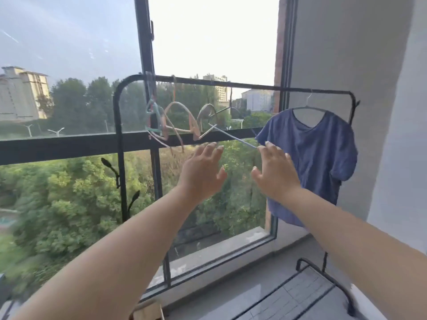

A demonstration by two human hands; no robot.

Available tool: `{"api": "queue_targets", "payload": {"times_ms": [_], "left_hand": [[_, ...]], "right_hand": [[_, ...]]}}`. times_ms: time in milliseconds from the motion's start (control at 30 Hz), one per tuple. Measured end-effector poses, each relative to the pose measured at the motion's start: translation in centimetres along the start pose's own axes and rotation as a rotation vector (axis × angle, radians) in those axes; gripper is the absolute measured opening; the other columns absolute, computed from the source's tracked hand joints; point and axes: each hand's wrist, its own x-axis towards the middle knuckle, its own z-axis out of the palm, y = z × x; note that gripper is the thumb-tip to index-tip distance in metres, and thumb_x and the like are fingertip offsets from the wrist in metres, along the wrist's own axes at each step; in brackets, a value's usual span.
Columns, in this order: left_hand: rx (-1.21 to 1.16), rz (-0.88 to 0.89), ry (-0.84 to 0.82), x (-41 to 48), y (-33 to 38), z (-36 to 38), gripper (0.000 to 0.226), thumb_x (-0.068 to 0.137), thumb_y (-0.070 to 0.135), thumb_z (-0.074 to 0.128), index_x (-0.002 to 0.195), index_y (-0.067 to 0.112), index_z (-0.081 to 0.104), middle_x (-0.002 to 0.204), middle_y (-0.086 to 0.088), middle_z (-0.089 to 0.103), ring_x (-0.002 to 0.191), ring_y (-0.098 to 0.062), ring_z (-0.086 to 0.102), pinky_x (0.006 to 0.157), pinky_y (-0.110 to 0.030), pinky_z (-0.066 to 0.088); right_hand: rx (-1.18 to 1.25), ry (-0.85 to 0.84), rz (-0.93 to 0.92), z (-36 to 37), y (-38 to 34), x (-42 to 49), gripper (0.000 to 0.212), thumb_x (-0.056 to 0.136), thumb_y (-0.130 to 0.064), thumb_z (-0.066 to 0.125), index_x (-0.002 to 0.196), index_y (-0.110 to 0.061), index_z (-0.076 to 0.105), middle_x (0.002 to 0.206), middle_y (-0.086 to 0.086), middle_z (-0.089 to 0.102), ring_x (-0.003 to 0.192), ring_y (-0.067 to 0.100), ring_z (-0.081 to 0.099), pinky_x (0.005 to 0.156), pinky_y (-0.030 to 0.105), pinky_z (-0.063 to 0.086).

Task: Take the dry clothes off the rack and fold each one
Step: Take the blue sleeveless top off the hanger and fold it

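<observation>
Now at the take-down step, with left hand (201, 172) and right hand (275, 172) both spread, gripping nothing, in the air below the top rail of the rack (231, 85). Hanging on a hanger (309, 108) at the rack's right end, just beside the right hand: the blue T-shirt (309, 162). Next likely calls for unhooking that hanger, then folding.

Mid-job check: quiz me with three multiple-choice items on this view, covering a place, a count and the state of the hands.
1. Where on the rack does the blue T-shirt hang? A left end; B middle; C right end.
2. How many garments hang there? A one; B two; C three.
3. The left hand and right hand are: A open, gripping nothing; B gripping the T-shirt; C fists.
Answers: C, it hangs beside the right upright; A, the other hangers are bare; A, fingers spread and straight.
</observation>
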Motion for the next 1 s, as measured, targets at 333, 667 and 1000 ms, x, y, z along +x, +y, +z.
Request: {"api": "queue_targets", "payload": {"times_ms": [333,667,1000], "left_hand": [[-0.14,0.108,0.066,15.9,12.2,11.2,0.059,0.091,0.029,0.047,0.145,0.012,0.03,0.149,-0.005,0.033,0.14,-0.021,0.024,0.112,-0.036,0.029],[-0.406,-0.165,0.093,31.4,18.2,23.4,0.051,0.098,0.022,0.034,0.147,0.014,0.023,0.153,-0.005,0.024,0.141,-0.024,0.02,0.114,-0.041,0.024],[-0.496,-0.197,0.109,43.5,19.2,30.5,0.051,0.096,0.018,0.036,0.146,0.016,0.026,0.154,-0.006,0.023,0.141,-0.024,0.02,0.113,-0.04,0.023]], "right_hand": [[-0.088,0.014,0.142,0.5,17.6,7.7,0.061,0.095,-0.034,0.045,0.147,-0.011,0.023,0.156,0.01,0.016,0.144,0.023,0.014,0.117,0.045,0.013],[-0.117,0.089,0.196,5.6,27.9,19.1,0.06,0.094,-0.03,0.045,0.146,-0.011,0.024,0.156,0.01,0.018,0.144,0.024,0.013,0.118,0.047,0.01],[-0.104,0.16,0.231,8.3,38.7,30.5,0.056,0.09,-0.026,0.05,0.14,-0.008,0.033,0.148,0.011,0.031,0.137,0.028,0.026,0.112,0.045,0.023]]}}
